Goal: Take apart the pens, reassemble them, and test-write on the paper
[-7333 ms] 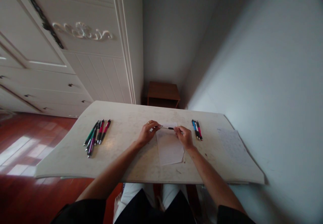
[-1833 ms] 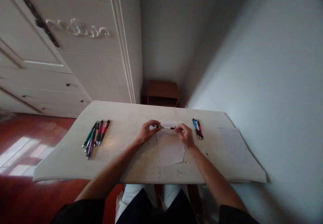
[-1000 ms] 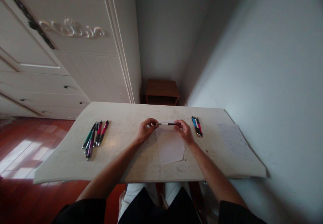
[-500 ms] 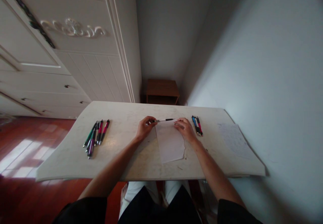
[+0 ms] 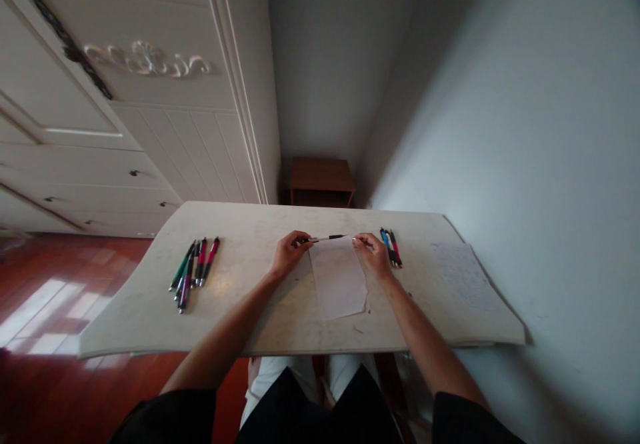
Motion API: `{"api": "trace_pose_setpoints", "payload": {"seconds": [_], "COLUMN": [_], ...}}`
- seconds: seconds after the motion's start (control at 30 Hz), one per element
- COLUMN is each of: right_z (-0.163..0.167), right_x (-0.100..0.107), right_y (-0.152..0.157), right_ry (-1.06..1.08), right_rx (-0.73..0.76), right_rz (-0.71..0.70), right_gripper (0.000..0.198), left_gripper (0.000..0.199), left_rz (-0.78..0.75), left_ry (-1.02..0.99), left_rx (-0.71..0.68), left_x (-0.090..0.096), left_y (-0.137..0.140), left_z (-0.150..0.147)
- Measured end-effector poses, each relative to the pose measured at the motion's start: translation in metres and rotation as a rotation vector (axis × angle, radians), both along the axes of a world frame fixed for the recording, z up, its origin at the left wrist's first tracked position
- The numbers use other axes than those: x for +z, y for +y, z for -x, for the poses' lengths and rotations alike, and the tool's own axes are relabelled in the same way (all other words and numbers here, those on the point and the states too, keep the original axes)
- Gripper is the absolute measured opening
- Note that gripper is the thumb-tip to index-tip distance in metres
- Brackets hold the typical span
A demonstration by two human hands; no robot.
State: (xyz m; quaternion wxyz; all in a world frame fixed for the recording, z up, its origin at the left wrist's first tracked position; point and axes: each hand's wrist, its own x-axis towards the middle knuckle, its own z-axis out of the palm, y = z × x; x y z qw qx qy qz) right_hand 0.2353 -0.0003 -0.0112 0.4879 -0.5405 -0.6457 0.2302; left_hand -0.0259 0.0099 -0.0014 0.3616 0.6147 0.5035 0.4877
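My left hand (image 5: 290, 255) is closed in a pinch on one end of a black and silver pen (image 5: 327, 238), which lies level just above the top edge of a sheet of white paper (image 5: 339, 284). To the right of the pen's free end, a small gap away, my right hand (image 5: 373, 255) has its thumb and fingers pressed together. A tiny shiny bit shows at those fingertips, too small to name. The paper lies flat on the white table (image 5: 250, 214), its lower right edge torn.
At the left lies a loose pile of several pens (image 5: 193, 271) in green, purple and red. A few pens (image 5: 391, 247) lie right of my right hand. A written sheet (image 5: 465, 274) is at the table's right edge, beside the wall (image 5: 565, 164). A brown stand (image 5: 323, 174) sits beyond.
My right hand has shifted slightly right, away from the pen's end, opening a small gap. My left hand still holds the pen in about the same place.
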Motion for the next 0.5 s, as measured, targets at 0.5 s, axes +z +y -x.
{"api": "trace_pose_setpoints", "payload": {"seconds": [0.5], "right_z": [-0.0005], "right_x": [-0.0029], "right_y": [0.0018], "right_ry": [0.196], "right_rx": [0.091], "right_rz": [0.092], "right_gripper": [0.021], "left_gripper": [0.021], "left_rz": [0.019], "left_ry": [-0.015], "left_rx": [-0.024], "left_x": [-0.0012], "left_y": [0.0009], "left_z": [-0.0015]}}
